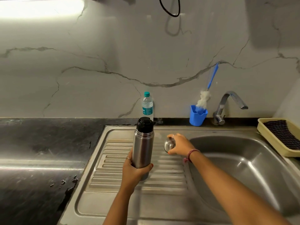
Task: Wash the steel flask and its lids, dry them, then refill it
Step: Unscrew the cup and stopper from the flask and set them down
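Note:
The steel flask (pixel 143 146) stands upright over the ribbed drainboard (pixel 113 168), with a black inner lid (pixel 145 124) on its top. My left hand (pixel 134 172) grips the flask's lower part. To its right, my right hand (pixel 177 145) holds the steel outer cap (pixel 169 144) down at the drainboard, next to the basin's left rim. A water bottle (pixel 147 107) with a teal cap stands behind the flask against the wall.
The sink basin (pixel 243 168) lies at the right, with the tap (pixel 227 106) behind it. A blue cup (pixel 198 116) holds a blue-handled bottle brush (pixel 205 96). A cream tray (pixel 269 143) with a dark scrubber sits far right. Wet black counter (pixel 40 151) lies at the left.

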The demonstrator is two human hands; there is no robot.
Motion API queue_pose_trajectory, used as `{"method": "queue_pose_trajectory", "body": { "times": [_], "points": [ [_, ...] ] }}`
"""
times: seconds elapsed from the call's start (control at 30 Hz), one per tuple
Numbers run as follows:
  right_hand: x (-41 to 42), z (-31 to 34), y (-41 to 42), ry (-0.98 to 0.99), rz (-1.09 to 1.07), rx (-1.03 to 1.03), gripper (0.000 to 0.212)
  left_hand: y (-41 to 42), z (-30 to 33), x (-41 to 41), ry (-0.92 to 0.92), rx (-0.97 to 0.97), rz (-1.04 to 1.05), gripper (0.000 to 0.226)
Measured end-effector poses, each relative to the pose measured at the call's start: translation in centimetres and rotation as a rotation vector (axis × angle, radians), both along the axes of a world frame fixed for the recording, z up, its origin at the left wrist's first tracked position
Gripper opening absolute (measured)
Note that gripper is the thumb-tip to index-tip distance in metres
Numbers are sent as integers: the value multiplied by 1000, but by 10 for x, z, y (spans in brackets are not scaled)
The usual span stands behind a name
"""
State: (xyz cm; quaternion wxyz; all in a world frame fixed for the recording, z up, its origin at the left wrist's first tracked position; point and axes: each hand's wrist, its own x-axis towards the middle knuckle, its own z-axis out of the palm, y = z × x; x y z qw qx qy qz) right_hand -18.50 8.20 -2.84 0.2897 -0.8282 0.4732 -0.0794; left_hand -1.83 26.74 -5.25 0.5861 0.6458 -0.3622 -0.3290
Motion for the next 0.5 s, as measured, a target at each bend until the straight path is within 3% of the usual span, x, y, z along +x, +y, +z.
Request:
{"method": "queue_pose_trajectory", "body": {
  "times": [0.5],
  "points": [
    [7, -37, 1, 77, -10, 51, 85, 2, -4, 9, -6, 26, -3, 86]
  ]
}}
